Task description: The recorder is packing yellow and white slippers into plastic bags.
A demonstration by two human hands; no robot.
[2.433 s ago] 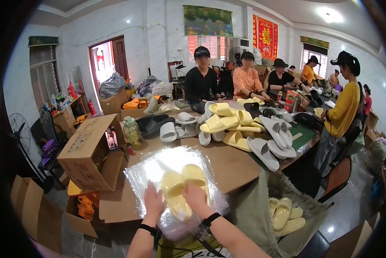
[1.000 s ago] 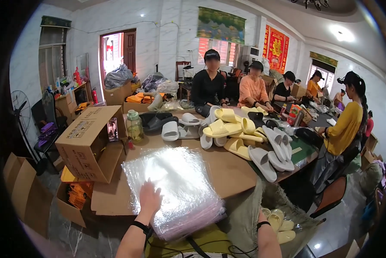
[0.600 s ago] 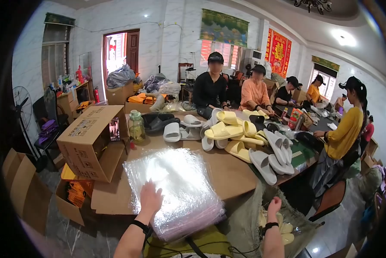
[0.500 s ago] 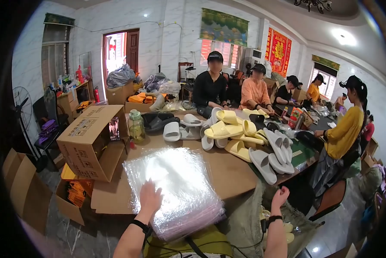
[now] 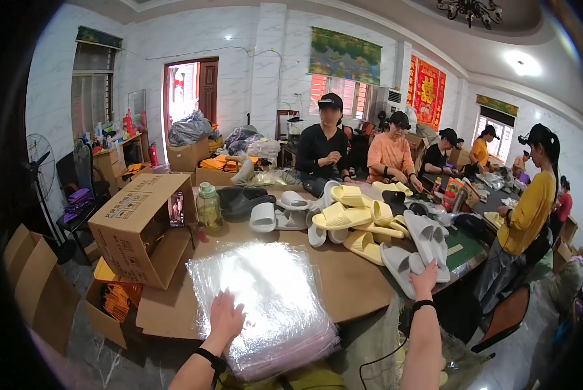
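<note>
My left hand [image 5: 226, 317] lies flat, fingers apart, on a stack of clear plastic bags [image 5: 272, 279] that shines in the light. To the right, my right hand [image 5: 425, 278] has its fingers closed on the near end of a light grey slipper [image 5: 427, 235]. That slipper rests on a heap at the table's right side. Another grey slipper [image 5: 395, 265] lies just left of my fingers. Pale yellow slippers [image 5: 343, 216] are piled higher up, with several grey ones among them.
A cardboard box [image 5: 132, 221] lies on its side at the left, next to a glass jar [image 5: 208, 205]. Dark slippers [image 5: 243, 203] lie behind the bags. Co-workers sit across the table [image 5: 363, 302], and one in yellow [image 5: 529, 208] stands at the right.
My right hand has moved up and forward from above the sack at the table's edge and has taken hold of a grey slipper. My left hand stays on the bags.
</note>
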